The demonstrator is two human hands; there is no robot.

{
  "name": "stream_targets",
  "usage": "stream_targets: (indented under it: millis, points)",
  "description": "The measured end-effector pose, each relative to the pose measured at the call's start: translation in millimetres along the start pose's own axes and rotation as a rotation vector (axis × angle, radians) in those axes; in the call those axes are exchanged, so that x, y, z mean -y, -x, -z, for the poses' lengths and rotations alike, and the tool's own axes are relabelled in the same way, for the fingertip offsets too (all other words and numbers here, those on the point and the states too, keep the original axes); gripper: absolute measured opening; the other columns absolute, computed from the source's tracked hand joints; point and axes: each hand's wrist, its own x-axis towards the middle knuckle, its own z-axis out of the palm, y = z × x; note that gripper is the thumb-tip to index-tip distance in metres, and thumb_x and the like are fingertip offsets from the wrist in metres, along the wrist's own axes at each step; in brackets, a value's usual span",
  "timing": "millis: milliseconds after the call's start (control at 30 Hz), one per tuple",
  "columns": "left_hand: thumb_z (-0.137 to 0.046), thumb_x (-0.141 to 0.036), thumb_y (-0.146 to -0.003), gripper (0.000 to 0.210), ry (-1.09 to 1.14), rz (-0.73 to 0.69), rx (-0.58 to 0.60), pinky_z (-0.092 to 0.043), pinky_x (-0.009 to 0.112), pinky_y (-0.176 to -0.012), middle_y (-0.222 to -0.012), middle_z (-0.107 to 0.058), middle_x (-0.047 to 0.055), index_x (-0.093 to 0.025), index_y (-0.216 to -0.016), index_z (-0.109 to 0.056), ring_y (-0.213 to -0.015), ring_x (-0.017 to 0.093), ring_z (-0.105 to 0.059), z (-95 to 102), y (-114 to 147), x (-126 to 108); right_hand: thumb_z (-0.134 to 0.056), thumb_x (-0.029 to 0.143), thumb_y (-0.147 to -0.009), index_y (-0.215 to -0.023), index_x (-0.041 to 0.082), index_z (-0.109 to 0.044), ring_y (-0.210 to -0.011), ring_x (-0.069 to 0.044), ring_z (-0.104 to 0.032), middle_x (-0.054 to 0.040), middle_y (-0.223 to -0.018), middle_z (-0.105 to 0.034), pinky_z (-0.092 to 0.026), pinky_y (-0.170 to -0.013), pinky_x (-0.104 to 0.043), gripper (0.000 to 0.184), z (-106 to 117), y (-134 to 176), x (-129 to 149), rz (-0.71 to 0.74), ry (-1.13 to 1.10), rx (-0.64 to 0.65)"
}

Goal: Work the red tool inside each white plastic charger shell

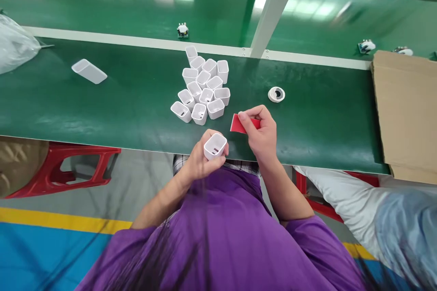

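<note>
My left hand [201, 157] is wrapped round a white plastic housing [215, 145], its open end facing up and small dark slots visible at the bottom. Between the thumb and fingers of my right hand [262, 132] is a flat red card-like piece [238, 124] with a pale edge. The two hands are apart, near the front edge of the table. Just beyond them, several more white housings [199, 114] stand grouped closely, most with their open ends up. A white ring-shaped roll [276, 94] with a dark centre lies beyond my right hand.
A single white housing [89, 71] lies on its side at the left of the green table [143, 100]. Cardboard [406, 118] covers the right end. A clear plastic bag [17, 45] sits far left. Small circuit parts [183, 30] rest behind the rail. Red stools [78, 168] stand below.
</note>
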Motion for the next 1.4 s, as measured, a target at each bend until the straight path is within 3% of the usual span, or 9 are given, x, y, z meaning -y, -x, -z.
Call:
stream_targets:
  millis: [100,233,433,567,700,867,1067,1267,1400]
  points:
    - [-0.063,-0.029,-0.077,0.030,0.296,0.041,0.075,-0.036,0.020,-0.042,-0.074,-0.059,-0.003,-0.019,-0.094,-0.039,-0.046,0.008,-0.049,-2.0,-3.4,-0.1,-0.062,0.035,-0.086,-0.078,0.017,-0.055,-0.065,-0.008,-0.055,0.0021,-0.072,-0.059,-0.046,-0.062,-0.021,0.021,-0.9,-2.0,0.3,-0.070,-0.089,0.065]
    - [-0.064,-0.031,-0.077,0.031,0.362,0.089,0.066,-0.034,0.019,-0.038,-0.069,-0.059,-0.003,-0.019,-0.091,-0.040,-0.042,0.007,-0.048,-2.4,-8.2,-0.2,-0.061,0.033,-0.088,-0.078,0.017,-0.054,-0.060,-0.007,-0.054,0.0031,-0.069,-0.058,-0.043,-0.057,-0.019,0.020,-4.4,5.6,10.9,-0.076,-0.197,0.123]
    - [-0.067,-0.029,-0.077,0.030,0.321,0.175,0.103,-0.032,0.018,-0.037,-0.056,-0.051,-0.005,-0.017,-0.089,-0.042,-0.041,0.008,-0.047,-1.8,-5.3,0.4,-0.067,0.029,-0.084,-0.077,0.018,-0.060,-0.062,-0.008,-0.056,0.0022,-0.072,-0.063,-0.044,-0.060,-0.021,0.015,-8.9,13.1,16.3,0.161,0.020,0.183]
    - [-0.068,-0.038,-0.076,0.037,0.480,0.204,0.215,-0.029,0.018,-0.034,-0.062,-0.058,-0.002,-0.017,-0.092,-0.042,-0.038,0.007,-0.044,-1.1,-2.4,-8.5,-0.065,0.032,-0.085,-0.073,0.017,-0.058,-0.064,-0.009,-0.056,0.0017,-0.070,-0.063,-0.045,-0.063,-0.022,0.020,-1.8,4.8,-2.7,0.097,0.122,0.018]
    - [-0.061,-0.055,-0.080,0.048,0.399,0.108,0.176,-0.032,0.020,-0.037,-0.065,-0.059,0.000,-0.019,-0.105,-0.042,-0.041,0.009,-0.046,11.5,4.1,-14.9,-0.061,0.036,-0.087,-0.075,0.017,-0.059,-0.066,-0.010,-0.057,0.0010,-0.072,-0.063,-0.046,-0.065,-0.022,0.022,9.4,2.6,-11.3,0.049,0.129,-0.030]
    - [-0.054,-0.069,-0.080,0.056,-0.517,-0.229,-0.352,-0.046,0.036,-0.078,-0.095,-0.060,0.010,-0.017,-0.097,-0.059,-0.087,0.021,-0.055,80.8,5.9,-17.7,-0.063,0.039,-0.085,-0.075,0.017,-0.063,-0.065,-0.013,-0.060,-0.0012,-0.071,-0.066,-0.047,-0.064,-0.023,0.024,25.6,8.5,-16.8,0.001,0.268,0.008]
    - [-0.067,-0.038,-0.076,0.034,-1.199,0.009,-0.841,-0.042,0.041,-0.092,-0.104,-0.064,0.011,-0.016,-0.101,-0.063,-0.101,0.026,-0.052,209.9,-19.0,-37.9,-0.061,0.047,-0.084,-0.075,0.018,-0.065,-0.063,-0.016,-0.061,-0.0043,-0.071,-0.068,-0.048,-0.061,-0.026,0.031,25.8,9.4,-30.0,0.032,0.367,0.076]
    - [-0.074,-0.034,-0.069,0.039,-1.347,0.001,-0.812,-0.023,0.049,-0.114,-0.152,-0.031,0.015,-0.014,-0.102,-0.067,-0.141,0.037,-0.022,274.5,-42.0,-46.4,-0.058,0.046,-0.087,-0.076,0.018,-0.065,-0.064,-0.017,-0.062,-0.0045,-0.073,-0.068,-0.048,-0.063,-0.027,0.031,22.5,9.4,-31.2,0.088,0.391,0.123]
    - [-0.067,-0.031,-0.072,0.043,-1.217,0.100,-0.754,-0.039,0.044,-0.105,-0.134,-0.049,0.018,-0.011,-0.110,-0.063,-0.126,0.030,-0.046,302.4,-45.7,-46.3,-0.056,0.045,-0.089,-0.076,0.019,-0.064,-0.064,-0.017,-0.062,-0.0046,-0.073,-0.068,-0.049,-0.063,-0.029,0.030,22.1,9.0,-31.1,0.096,0.386,0.146]
